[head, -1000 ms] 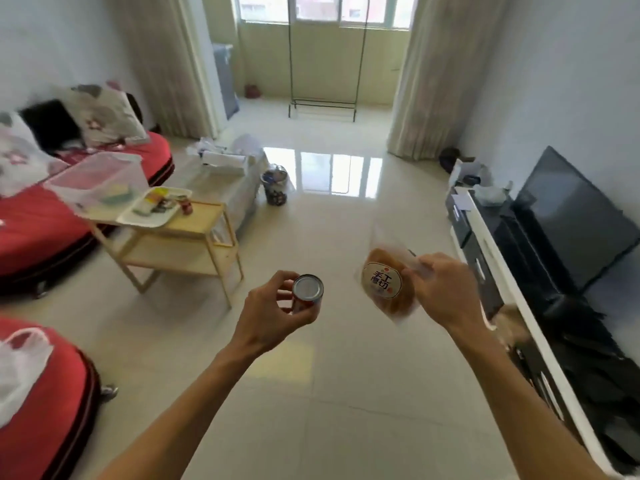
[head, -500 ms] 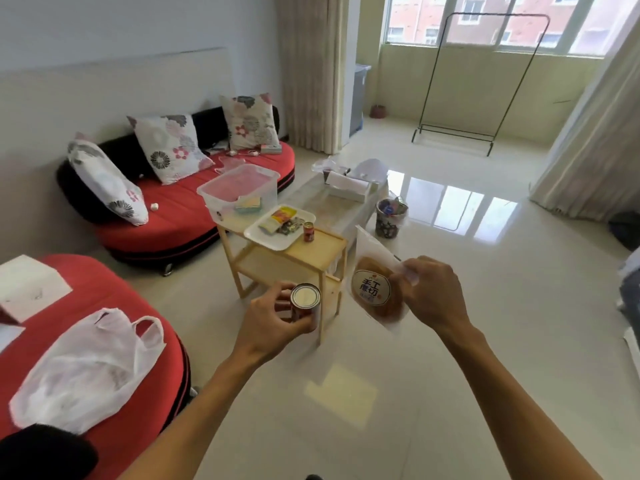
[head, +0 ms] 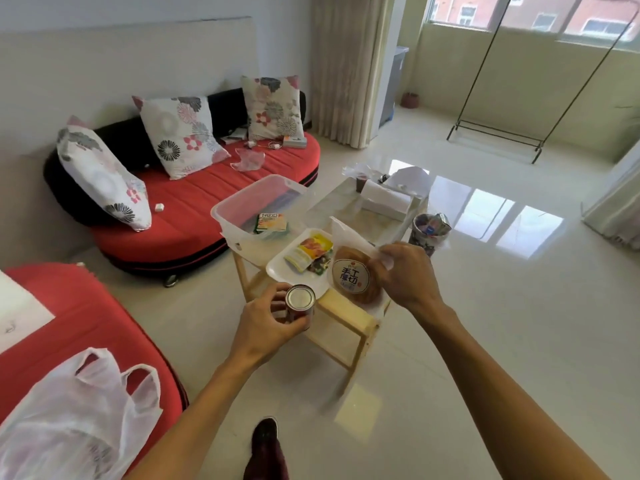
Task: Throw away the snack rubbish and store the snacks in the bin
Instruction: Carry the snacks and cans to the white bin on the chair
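Observation:
My left hand point(head: 266, 323) grips a small drink can point(head: 300, 303), its silver top facing me. My right hand point(head: 405, 277) holds a clear-wrapped bread bag point(head: 351, 275) with a round label. Both hover just in front of a small wooden table point(head: 346, 311). On it stand a clear plastic bin point(head: 239, 211) with a snack packet inside and a white tray point(head: 280, 270) carrying snack packets point(head: 310, 254). A patterned waste basket point(head: 429, 232) full of wrappers stands on the floor behind the table.
A red sofa point(head: 194, 209) with flowered cushions runs along the left wall. A second red seat point(head: 69, 327) with a white plastic bag point(head: 79, 417) is at my near left. A glass coffee table point(head: 349, 206) holds a tissue box. My shoe point(head: 265, 441) shows below.
The view has swung left and moved closer to the wooden table. Both hands still carry the can and the bread bag, now right in front of the tray.

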`<state>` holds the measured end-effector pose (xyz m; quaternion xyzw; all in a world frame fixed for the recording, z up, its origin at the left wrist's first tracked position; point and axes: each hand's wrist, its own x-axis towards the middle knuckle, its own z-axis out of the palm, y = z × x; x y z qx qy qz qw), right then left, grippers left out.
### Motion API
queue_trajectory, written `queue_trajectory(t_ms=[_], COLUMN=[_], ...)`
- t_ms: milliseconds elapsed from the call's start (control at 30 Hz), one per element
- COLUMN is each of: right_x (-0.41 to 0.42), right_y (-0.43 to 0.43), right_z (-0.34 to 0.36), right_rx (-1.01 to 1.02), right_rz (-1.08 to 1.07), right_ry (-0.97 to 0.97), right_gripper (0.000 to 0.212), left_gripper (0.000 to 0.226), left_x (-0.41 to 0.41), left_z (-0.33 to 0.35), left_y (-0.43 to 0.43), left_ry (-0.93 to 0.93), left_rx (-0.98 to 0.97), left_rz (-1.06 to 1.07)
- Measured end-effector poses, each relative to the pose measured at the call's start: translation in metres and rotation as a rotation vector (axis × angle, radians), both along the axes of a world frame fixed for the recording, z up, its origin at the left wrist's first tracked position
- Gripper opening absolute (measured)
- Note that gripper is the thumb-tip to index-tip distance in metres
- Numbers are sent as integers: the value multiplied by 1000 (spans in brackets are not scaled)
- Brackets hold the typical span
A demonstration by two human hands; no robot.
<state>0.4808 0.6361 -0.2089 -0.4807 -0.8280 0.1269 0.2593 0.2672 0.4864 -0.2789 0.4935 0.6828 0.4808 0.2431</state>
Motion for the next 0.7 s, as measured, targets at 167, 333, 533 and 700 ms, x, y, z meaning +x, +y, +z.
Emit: queue_trajectory(t_ms=[167, 333, 533, 700], right_x=[-111, -221, -325, -375], right_y=[104, 199, 279, 318], right_z=[-16, -38, -73, -116], right_rx=[-40, -130, -229, -310], right_rz=[-7, 24, 119, 214], right_ry=[-18, -54, -68, -112], right_gripper=[20, 28, 27, 13], left_gripper=[57, 54, 53, 54], left_x=[-88, -149, -196, -226], left_z=[-26, -48, -83, -109], left_y=[96, 165, 222, 258], left_ry=[-52, -81, -106, -103], left_rx=[-53, -133, -190, -215], left_rz=[-34, -70, -28, 32])
